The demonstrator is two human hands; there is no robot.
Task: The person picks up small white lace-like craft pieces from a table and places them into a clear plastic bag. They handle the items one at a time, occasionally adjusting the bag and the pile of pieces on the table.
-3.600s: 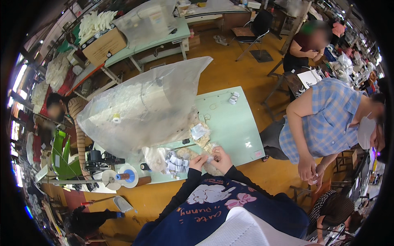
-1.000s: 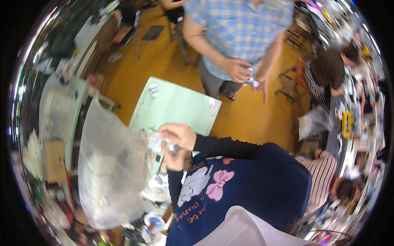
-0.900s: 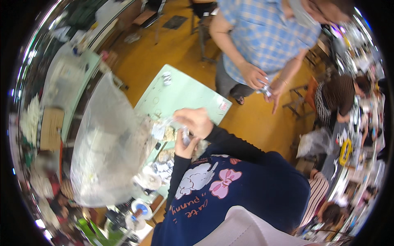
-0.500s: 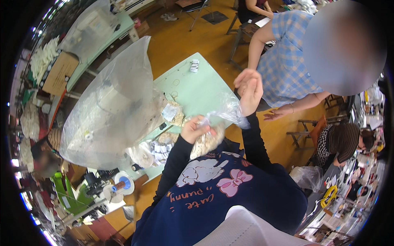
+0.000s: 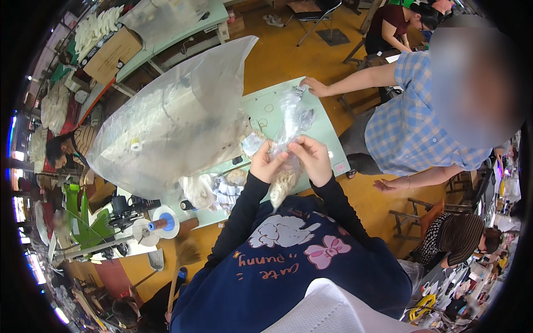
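My left hand [image 5: 266, 163] and my right hand [image 5: 312, 157] are side by side above the near edge of the pale green table. Both are closed, thumbs and fingers pinching the neck of a clear plastic bag [image 5: 283, 180]. Its lower part, filled with cream-coloured pieces I cannot make out, hangs against my dark blue top. The loose upper part of the bag fans out beyond my fingers over the table [image 5: 327, 125]. Left of my left hand lie another filled bag [image 5: 253, 143] and a bundle of white-and-dark labels [image 5: 226, 190].
A large translucent plastic sack [image 5: 177, 116] covers the table's left side. A co-worker in a checked shirt [image 5: 408, 105] stands at right, one hand [image 5: 315, 87] at the table's far corner. A thread spool [image 5: 158, 224] and green machine [image 5: 83, 216] stand at lower left.
My right hand has come down and left to join the left at the bag's neck. The bag's top now points away from me. The co-worker's hand has reached the table's far corner.
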